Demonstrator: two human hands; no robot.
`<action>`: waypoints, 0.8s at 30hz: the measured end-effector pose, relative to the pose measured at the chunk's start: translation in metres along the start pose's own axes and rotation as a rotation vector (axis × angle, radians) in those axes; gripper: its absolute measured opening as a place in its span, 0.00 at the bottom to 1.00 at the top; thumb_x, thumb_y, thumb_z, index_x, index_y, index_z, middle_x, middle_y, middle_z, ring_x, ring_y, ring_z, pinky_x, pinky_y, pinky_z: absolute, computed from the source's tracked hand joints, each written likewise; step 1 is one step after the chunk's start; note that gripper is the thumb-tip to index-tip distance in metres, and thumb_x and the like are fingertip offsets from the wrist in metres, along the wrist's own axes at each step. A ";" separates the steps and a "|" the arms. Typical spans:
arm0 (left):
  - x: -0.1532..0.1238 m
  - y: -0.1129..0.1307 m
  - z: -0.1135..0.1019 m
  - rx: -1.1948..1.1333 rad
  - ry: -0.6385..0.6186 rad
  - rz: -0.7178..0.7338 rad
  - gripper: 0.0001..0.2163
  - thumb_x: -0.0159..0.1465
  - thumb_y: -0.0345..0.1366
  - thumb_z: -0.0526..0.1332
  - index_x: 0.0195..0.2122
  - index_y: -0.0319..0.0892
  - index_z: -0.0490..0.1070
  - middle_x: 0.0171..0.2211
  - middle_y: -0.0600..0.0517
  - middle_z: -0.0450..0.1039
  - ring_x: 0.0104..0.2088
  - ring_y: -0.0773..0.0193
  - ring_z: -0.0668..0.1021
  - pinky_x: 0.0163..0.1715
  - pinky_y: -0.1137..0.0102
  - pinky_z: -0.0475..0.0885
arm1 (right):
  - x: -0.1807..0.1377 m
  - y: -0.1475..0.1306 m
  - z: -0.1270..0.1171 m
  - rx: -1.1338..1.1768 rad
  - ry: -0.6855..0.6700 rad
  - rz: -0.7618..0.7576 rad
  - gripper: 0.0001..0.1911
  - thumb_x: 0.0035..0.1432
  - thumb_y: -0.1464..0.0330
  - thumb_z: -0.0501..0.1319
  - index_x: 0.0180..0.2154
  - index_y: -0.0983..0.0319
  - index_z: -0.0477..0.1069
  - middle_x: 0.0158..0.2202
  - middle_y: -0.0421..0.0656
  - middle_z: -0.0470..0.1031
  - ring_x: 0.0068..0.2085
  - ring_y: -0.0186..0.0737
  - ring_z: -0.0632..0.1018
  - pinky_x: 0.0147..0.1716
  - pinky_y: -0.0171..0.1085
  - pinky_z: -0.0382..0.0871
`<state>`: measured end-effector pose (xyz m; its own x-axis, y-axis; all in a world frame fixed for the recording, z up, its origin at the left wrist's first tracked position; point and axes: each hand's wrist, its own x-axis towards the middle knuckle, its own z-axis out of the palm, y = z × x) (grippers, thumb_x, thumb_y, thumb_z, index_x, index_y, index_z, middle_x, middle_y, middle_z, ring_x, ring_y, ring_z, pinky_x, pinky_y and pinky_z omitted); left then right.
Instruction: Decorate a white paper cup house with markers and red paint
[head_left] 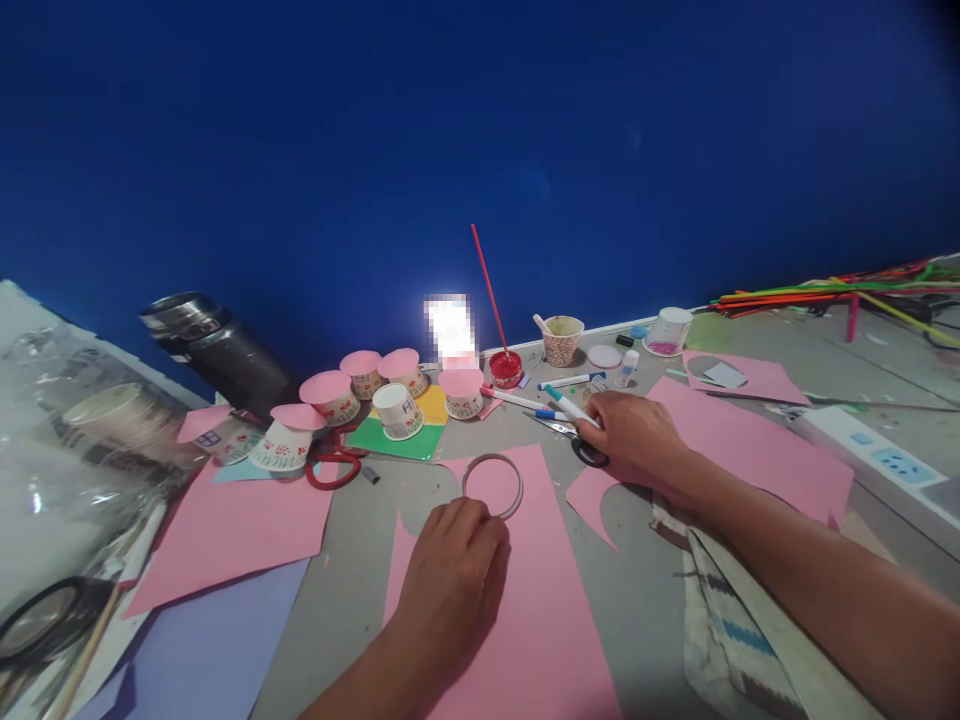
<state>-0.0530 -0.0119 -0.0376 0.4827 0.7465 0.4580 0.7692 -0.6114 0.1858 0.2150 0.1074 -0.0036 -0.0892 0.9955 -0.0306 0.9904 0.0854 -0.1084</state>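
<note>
My left hand (455, 572) is closed, its fingertips on the near edge of a thin ring (520, 484). The ring lies flat on a pink paper sheet (536, 610) that has a round notch cut from its far left edge. My right hand (632, 437) is closed around a teal-capped white marker (574, 408), its cap end pointing away to the left. Just under that hand lie scissors (590, 453) with black handles. A notched pink scrap (594, 500) lies between my hands. Decorated paper cups (279, 446) stand upside down at left, several topped with pink discs.
Red-handled scissors (334, 472) lie left of the ring. A black flask (232, 350) leans at the blue wall. A red pot (506, 370) holding a thin stick and a patterned cup (562, 342) stand behind. A power strip (892, 470) lies at right.
</note>
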 end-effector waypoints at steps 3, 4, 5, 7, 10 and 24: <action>0.000 -0.001 0.001 -0.001 0.007 0.004 0.09 0.72 0.23 0.56 0.37 0.42 0.71 0.34 0.51 0.71 0.35 0.60 0.72 0.37 0.63 0.66 | 0.007 0.017 -0.003 -0.028 0.012 0.051 0.14 0.70 0.64 0.56 0.41 0.62 0.79 0.43 0.53 0.86 0.41 0.51 0.83 0.32 0.41 0.59; 0.000 -0.001 0.001 0.002 0.007 0.005 0.09 0.72 0.22 0.56 0.37 0.42 0.71 0.33 0.51 0.71 0.35 0.61 0.71 0.37 0.63 0.66 | 0.009 0.020 -0.003 -0.035 0.016 0.061 0.14 0.70 0.64 0.56 0.43 0.63 0.79 0.44 0.54 0.86 0.42 0.51 0.83 0.33 0.41 0.60; 0.000 -0.001 0.002 0.007 0.006 0.008 0.10 0.72 0.22 0.56 0.36 0.42 0.70 0.33 0.51 0.70 0.35 0.61 0.71 0.37 0.63 0.66 | 0.010 0.022 -0.002 -0.038 0.023 0.063 0.14 0.70 0.64 0.57 0.45 0.63 0.79 0.45 0.55 0.85 0.44 0.52 0.83 0.34 0.41 0.61; 0.001 -0.001 0.002 0.021 0.005 0.017 0.10 0.72 0.22 0.57 0.36 0.42 0.70 0.32 0.52 0.70 0.34 0.61 0.70 0.37 0.63 0.65 | 0.011 0.023 0.000 -0.037 0.041 0.041 0.16 0.73 0.63 0.56 0.51 0.63 0.78 0.50 0.55 0.84 0.48 0.54 0.82 0.36 0.41 0.63; 0.002 -0.001 0.002 0.037 0.017 0.034 0.10 0.72 0.22 0.57 0.35 0.42 0.69 0.32 0.52 0.69 0.34 0.61 0.70 0.36 0.64 0.64 | 0.009 0.019 0.003 -0.034 0.042 -0.059 0.16 0.75 0.63 0.54 0.52 0.60 0.79 0.52 0.53 0.82 0.52 0.52 0.81 0.40 0.41 0.65; 0.001 0.000 0.002 0.053 0.025 0.020 0.10 0.71 0.21 0.57 0.35 0.43 0.67 0.31 0.52 0.69 0.33 0.60 0.71 0.36 0.63 0.65 | 0.017 0.011 0.005 -0.041 0.074 -0.220 0.12 0.72 0.69 0.58 0.43 0.64 0.81 0.46 0.53 0.80 0.50 0.51 0.78 0.44 0.41 0.67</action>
<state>-0.0516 -0.0103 -0.0388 0.4883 0.7270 0.4827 0.7807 -0.6111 0.1306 0.2243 0.1254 -0.0102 -0.2972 0.9528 0.0620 0.9515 0.3009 -0.0635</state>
